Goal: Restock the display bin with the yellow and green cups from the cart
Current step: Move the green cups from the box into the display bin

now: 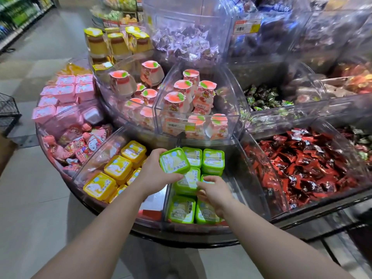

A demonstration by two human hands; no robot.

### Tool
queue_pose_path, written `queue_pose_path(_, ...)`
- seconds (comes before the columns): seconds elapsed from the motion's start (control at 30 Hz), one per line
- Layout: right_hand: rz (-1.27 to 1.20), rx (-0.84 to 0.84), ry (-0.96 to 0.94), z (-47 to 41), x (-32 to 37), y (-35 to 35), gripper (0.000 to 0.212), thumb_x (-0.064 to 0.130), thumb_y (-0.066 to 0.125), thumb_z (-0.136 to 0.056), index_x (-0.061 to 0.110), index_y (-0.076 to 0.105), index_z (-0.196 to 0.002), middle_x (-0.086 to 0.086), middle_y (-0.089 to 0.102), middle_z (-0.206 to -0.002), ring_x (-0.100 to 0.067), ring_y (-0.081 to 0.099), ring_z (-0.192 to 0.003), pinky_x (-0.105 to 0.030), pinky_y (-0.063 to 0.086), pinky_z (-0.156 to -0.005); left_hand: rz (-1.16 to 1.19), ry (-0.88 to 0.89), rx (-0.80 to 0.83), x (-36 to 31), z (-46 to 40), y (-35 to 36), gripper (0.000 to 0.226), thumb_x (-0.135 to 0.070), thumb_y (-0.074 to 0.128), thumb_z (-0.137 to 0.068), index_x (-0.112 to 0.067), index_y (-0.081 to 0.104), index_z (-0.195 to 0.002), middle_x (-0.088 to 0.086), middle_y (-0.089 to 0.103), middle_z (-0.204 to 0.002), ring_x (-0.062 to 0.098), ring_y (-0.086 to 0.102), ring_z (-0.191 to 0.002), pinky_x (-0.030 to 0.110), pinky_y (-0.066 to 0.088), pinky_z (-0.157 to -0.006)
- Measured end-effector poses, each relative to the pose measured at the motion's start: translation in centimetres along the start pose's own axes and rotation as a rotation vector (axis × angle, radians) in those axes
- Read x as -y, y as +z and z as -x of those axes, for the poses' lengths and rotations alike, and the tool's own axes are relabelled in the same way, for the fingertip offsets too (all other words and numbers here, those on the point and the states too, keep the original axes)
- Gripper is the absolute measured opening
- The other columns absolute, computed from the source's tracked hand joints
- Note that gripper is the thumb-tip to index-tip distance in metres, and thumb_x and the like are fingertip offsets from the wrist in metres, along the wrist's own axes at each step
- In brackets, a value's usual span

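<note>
**A green cup is held over the green bin**

A green cup (pixel 174 160) is gripped by the left hand (pixel 154 174). The thumb is curled under the cup's near edge, and the other fingers are hidden behind its far side. The cup is tilted, with its lid turned toward the camera. It is held up above the green cups (pixel 213 161) that are already stacked in the clear display bin (pixel 252 179).

The right hand (pixel 213 195) is seen lower down and nearer the camera. Its fingers (pixel 210 179) are bent and spread over a green cup in the middle of the bin. The thumb and first finger are touching that cup's lid and edge, but whether it is really pinched cannot be told. Two more green cups are found just under this hand, at the front of the bin. Part of one is hidden by the palm.

To the left of the left hand's fingers, yellow cups (pixel 118 167) are packed in the next part of the bin, behind a clear wall. Past the fingertips of both hands, pink and white pudding cups (pixel 181 101) are stacked in a higher clear box. Far to the right of the right hand, red wrapped candies (pixel 306 166) are piled in another bin. Pink boxes (pixel 66 91) are set well off to the left.
</note>
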State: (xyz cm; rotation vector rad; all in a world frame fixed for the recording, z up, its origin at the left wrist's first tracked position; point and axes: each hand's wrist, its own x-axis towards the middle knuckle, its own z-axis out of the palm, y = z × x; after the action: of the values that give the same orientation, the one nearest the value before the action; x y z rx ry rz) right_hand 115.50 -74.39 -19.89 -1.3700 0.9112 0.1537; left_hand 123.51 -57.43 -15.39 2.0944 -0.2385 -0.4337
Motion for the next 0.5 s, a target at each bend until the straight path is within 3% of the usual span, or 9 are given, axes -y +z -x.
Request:
queue_pose_path(0.07, 0.117, -0.074, -0.080, 0.5, 0.4, -0.5, 0.021, 0.028, 0.066, -0.087, 0.017, 0.058, -0.103, -0.004, 0.064, -0.088, -0.024, 0.064, -0.080, -0.041, 0.055, -0.084, -0.059, 0.017, 0.011, -0.4, -0.1, 0.4, 0.087, -0.034, 0.088, -0.056, -0.030, 0.038, -0.128, -0.002, 0.053, -0.118, 0.016, 0.056, -0.106, 0.035, 0.050, -0.088)
queue_pose_path(0.13, 0.057, -0.106, -0.164, 1.2, 1.5, -1.2, 0.015, 0.032, 0.060, -0.091, 0.017, 0.059, -0.094, -0.004, 0.062, -0.092, -0.023, 0.063, -0.076, -0.037, 0.055, -0.075, -0.148, 0.066, 0.011, -1.1, -0.1, 1.0, 0.092, -0.036, 0.087, -0.056, -0.028, 0.036, -0.133, -0.003, 0.047, -0.121, 0.015, 0.051, -0.109, 0.032, 0.047, -0.091)
queue_pose_path(0.23, -0.133, 0.095, -0.133, 2.1, 3.4, -2.3, 0.026, 0.035, 0.057, -0.094, 0.012, 0.061, -0.106, -0.011, 0.059, -0.102, -0.021, 0.059, -0.067, -0.031, 0.053, -0.063, -0.219, 0.160, 0.014, -2.8, 0.1, 2.3, 0.090, -0.033, 0.086, -0.060, -0.027, 0.035, -0.135, -0.005, 0.040, -0.122, 0.008, 0.042, -0.105, 0.023, 0.037, -0.087)
queue_pose_path(0.33, -0.097, 0.276, -0.133, 2.7, 4.0, -3.0, 0.033, 0.028, 0.065, -0.090, 0.015, 0.057, -0.119, -0.010, 0.065, -0.111, -0.021, 0.065, -0.072, -0.029, 0.055, -0.064, -0.182, 0.186, 0.024, -4.0, 0.4, 4.5, 0.090, -0.033, 0.084, -0.060, -0.025, 0.035, -0.135, -0.004, 0.039, -0.122, 0.009, 0.042, -0.109, 0.020, 0.035, -0.088)
queue_pose_path(0.43, -0.126, 0.184, -0.145, 2.2, 3.4, -3.8, 0.044, 0.012, 0.069, -0.086, 0.015, 0.050, -0.125, -0.014, 0.068, -0.110, -0.019, 0.066, -0.069, -0.027, 0.054, -0.059, -0.151, 0.180, 0.023, -4.3, 1.0, 6.8, 0.091, -0.038, 0.083, -0.061, -0.024, 0.035, -0.137, 0.000, 0.040, -0.129, 0.015, 0.046, -0.118, 0.022, 0.037, -0.093)
queue_pose_path(0.5, -0.129, 0.073, -0.135, 1.8, 2.9, -5.0, 0.040, 0.009, 0.065, -0.086, 0.013, 0.051, -0.123, -0.014, 0.068, -0.104, -0.016, 0.061, -0.060, -0.026, 0.050, -0.052, -0.186, 0.171, 0.104, -4.0, 1.3, 7.6, 0.091, -0.044, 0.082, -0.063, -0.024, 0.035, -0.139, -0.001, 0.039, -0.135, 0.015, 0.043, -0.124, 0.024, 0.037, -0.100)
